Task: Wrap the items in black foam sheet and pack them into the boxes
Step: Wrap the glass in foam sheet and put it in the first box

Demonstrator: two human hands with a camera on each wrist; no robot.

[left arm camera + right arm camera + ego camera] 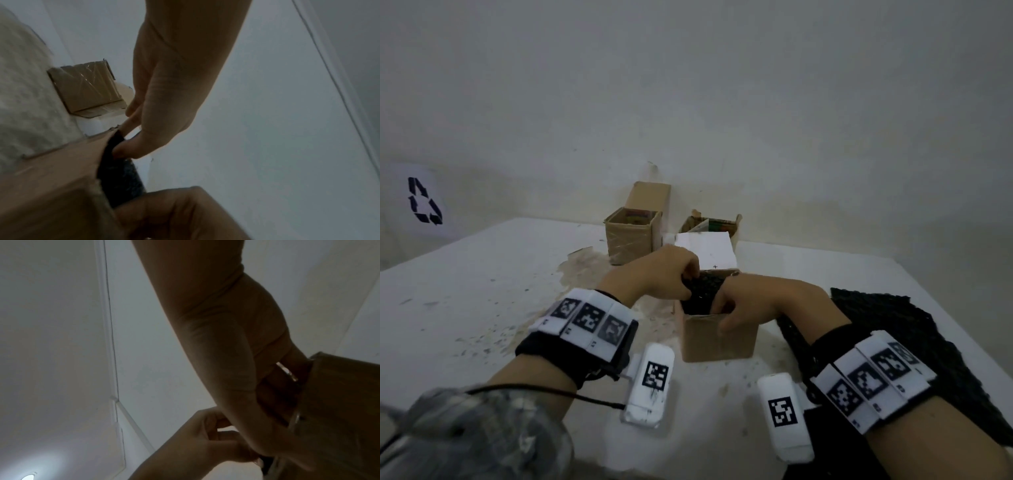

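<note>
An open cardboard box point(717, 342) stands on the white table in the head view. A bundle wrapped in black foam point(702, 296) sticks out of its top. My left hand point(692, 274) reaches in from the left, fingers curled down, and pinches the bundle's top. The left wrist view shows my left hand point(121, 142) with thumb and fingertips on the black foam point(118, 172) at the box's edge point(53, 183). My right hand point(722, 313) grips the box's near rim, thumb outside, fingers inside against the foam. My right hand point(273, 402) covers the box point(341, 410) opening.
Loose black foam sheets point(893, 329) lie on the table to the right. A taped box point(630, 240) and another open box point(717, 224) with coloured contents stand at the back by the wall. A white flap point(705, 251) rises behind the near box.
</note>
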